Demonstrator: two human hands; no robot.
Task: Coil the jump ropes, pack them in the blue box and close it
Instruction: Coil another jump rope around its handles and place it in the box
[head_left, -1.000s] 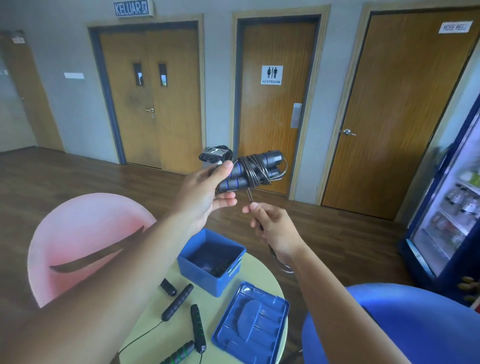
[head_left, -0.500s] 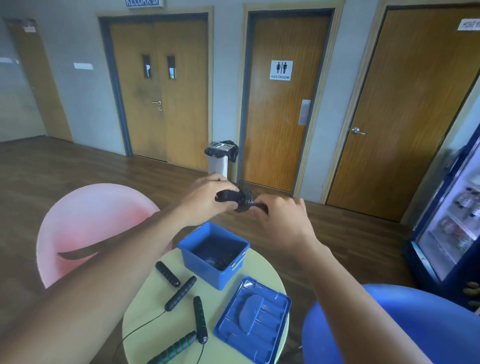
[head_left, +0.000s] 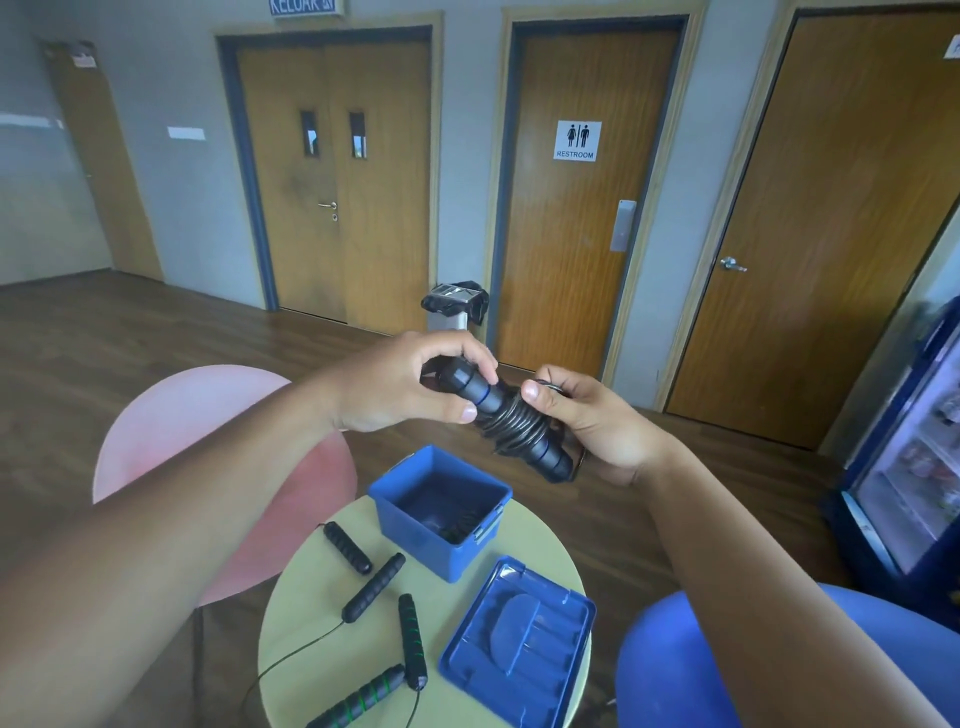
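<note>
Coiled jump rope (head_left: 506, 423) now bared, no longer covered, tilts above open blue plastic box (head_left: 441, 512). Left hand (head_left: 395, 384) pinches smooth black handle end; thin cord winds round cylindrical handles; right hand (head_left: 592, 421) curls round lower end, thumb on coils.

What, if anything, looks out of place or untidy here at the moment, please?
Nothing is damaged or spilled. The held rope is wound tight. The black rope and green-striped rope lie uncoiled on the table, a cord trailing over its edge, and the lid lies beside the open box.
</note>
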